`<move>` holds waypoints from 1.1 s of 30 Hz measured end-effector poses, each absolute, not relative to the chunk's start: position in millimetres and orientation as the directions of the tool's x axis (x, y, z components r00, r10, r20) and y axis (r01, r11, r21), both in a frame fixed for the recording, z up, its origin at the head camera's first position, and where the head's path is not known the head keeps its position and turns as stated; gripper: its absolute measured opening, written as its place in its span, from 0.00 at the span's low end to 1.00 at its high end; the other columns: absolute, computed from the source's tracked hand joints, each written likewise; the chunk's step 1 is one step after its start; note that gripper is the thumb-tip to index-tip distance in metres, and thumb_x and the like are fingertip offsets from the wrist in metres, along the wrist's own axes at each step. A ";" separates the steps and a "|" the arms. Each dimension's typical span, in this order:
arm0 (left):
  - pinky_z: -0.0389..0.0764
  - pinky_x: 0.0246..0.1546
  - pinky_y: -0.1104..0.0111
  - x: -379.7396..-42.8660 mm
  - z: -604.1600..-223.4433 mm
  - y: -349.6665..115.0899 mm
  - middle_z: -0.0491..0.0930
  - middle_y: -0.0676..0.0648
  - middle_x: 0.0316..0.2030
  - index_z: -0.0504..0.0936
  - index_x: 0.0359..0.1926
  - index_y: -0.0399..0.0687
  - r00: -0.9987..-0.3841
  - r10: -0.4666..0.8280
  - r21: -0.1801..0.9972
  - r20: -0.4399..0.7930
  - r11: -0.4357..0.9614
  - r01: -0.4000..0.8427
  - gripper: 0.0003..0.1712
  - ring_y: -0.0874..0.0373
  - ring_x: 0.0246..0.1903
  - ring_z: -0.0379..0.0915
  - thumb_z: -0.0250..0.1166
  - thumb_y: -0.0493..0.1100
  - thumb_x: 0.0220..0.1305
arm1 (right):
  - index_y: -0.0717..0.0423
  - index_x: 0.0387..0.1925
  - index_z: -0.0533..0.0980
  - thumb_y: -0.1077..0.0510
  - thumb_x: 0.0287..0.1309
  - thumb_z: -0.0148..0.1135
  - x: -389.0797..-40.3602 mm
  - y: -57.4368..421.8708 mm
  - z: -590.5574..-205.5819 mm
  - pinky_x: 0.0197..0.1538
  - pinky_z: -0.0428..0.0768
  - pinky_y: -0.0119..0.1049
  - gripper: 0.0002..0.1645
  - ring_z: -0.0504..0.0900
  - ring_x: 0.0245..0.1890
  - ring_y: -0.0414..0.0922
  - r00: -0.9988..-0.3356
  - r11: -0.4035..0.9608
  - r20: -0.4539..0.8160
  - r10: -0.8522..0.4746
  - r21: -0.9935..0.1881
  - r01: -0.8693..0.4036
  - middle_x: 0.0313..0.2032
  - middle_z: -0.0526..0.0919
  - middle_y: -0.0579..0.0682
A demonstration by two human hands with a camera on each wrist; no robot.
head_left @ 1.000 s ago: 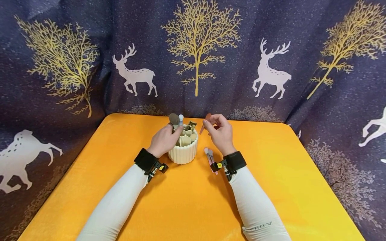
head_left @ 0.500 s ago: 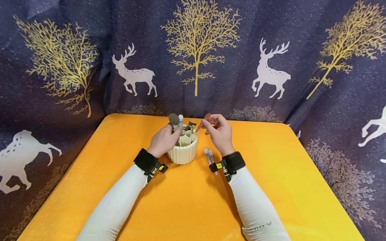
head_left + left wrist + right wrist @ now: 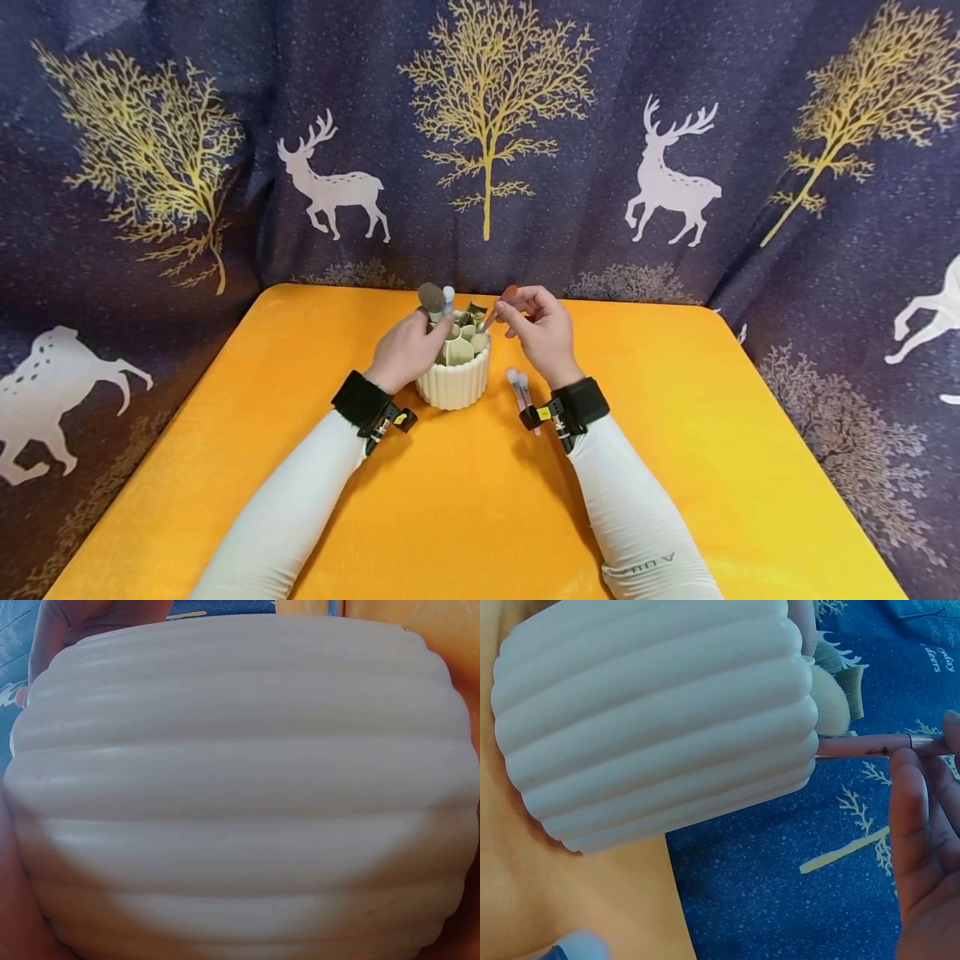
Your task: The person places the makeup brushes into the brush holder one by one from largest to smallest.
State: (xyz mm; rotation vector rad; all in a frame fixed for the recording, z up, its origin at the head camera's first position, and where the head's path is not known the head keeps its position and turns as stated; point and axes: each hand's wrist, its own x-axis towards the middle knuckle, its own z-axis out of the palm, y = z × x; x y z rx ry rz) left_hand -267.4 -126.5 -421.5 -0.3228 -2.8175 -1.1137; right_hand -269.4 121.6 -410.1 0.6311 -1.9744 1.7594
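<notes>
A white ribbed makeup brush holder (image 3: 453, 387) with several compartments stands upright on the table. My left hand (image 3: 405, 350) grips its left side, thumb over the rim; the ribbed wall (image 3: 240, 772) fills most of the left wrist view. My right hand (image 3: 547, 335) pinches a makeup brush (image 3: 866, 745) with a pink handle and a reddish head. That brush tilts over the holder's right rim, its handle end inside. Which compartment it enters is hidden. A large dark brush head (image 3: 431, 297) and a light blue-tipped brush (image 3: 448, 297) rise beside my left thumb.
Two pink-handled brushes (image 3: 519, 385) lie on the orange tabletop (image 3: 450, 517), partly under my right wrist camera. A dark curtain (image 3: 570, 192) with deer and trees hangs behind the far table edge.
My right hand has moved left with the brush, bringing its handle end from beside the holder to inside the right rim. My left hand has stayed in place.
</notes>
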 end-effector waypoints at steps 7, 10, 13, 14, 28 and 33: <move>0.66 0.31 0.58 -266.7 -421.4 -125.9 0.72 0.44 0.32 0.79 0.47 0.47 -0.974 0.157 0.663 0.162 0.714 0.225 0.36 0.47 0.32 0.74 0.46 0.74 0.85 | 0.60 0.50 0.84 0.61 0.74 0.75 -268.0 121.6 -410.4 0.35 0.89 0.47 0.10 0.88 0.35 0.42 -0.835 0.139 0.545 -0.077 -0.823 -0.551 0.39 0.91 0.56; 0.66 0.31 0.57 -267.2 -421.4 -125.6 0.72 0.44 0.32 0.79 0.48 0.47 -0.975 0.154 0.661 0.161 0.717 0.222 0.36 0.46 0.33 0.74 0.46 0.74 0.85 | 0.60 0.50 0.84 0.61 0.73 0.75 -267.9 121.7 -411.0 0.34 0.89 0.45 0.10 0.87 0.34 0.42 -0.841 0.155 0.534 -0.083 -0.827 -0.541 0.39 0.91 0.55; 0.66 0.31 0.58 -267.7 -421.2 -125.8 0.72 0.43 0.32 0.79 0.47 0.47 -0.976 0.151 0.661 0.158 0.718 0.219 0.36 0.46 0.32 0.74 0.45 0.74 0.84 | 0.60 0.51 0.84 0.62 0.74 0.75 -268.2 121.8 -411.3 0.33 0.87 0.40 0.10 0.88 0.35 0.49 -0.838 0.156 0.536 -0.101 -0.823 -0.546 0.41 0.92 0.54; 0.66 0.31 0.58 -267.7 -421.0 -125.9 0.72 0.43 0.32 0.79 0.47 0.47 -0.976 0.150 0.662 0.157 0.717 0.217 0.36 0.47 0.32 0.74 0.45 0.74 0.84 | 0.59 0.51 0.84 0.61 0.74 0.75 -268.5 121.7 -411.4 0.33 0.87 0.38 0.10 0.88 0.35 0.52 -0.836 0.158 0.539 -0.107 -0.821 -0.549 0.42 0.92 0.54; 0.63 0.30 0.59 -265.9 -420.7 -126.5 0.71 0.44 0.32 0.78 0.47 0.46 -0.977 0.158 0.673 0.145 0.708 0.214 0.36 0.48 0.30 0.71 0.45 0.74 0.85 | 0.60 0.52 0.85 0.57 0.77 0.72 -274.5 125.7 -416.1 0.31 0.81 0.30 0.11 0.85 0.35 0.46 -0.848 0.175 0.529 -0.046 -0.831 -0.528 0.37 0.88 0.61; 0.63 0.29 0.59 -266.6 -421.3 -126.1 0.71 0.44 0.32 0.78 0.47 0.47 -0.975 0.157 0.671 0.157 0.707 0.222 0.37 0.48 0.30 0.71 0.45 0.74 0.85 | 0.58 0.51 0.85 0.55 0.78 0.72 -277.9 129.1 -418.5 0.30 0.80 0.29 0.11 0.83 0.32 0.42 -0.857 0.211 0.514 -0.021 -0.836 -0.507 0.36 0.87 0.59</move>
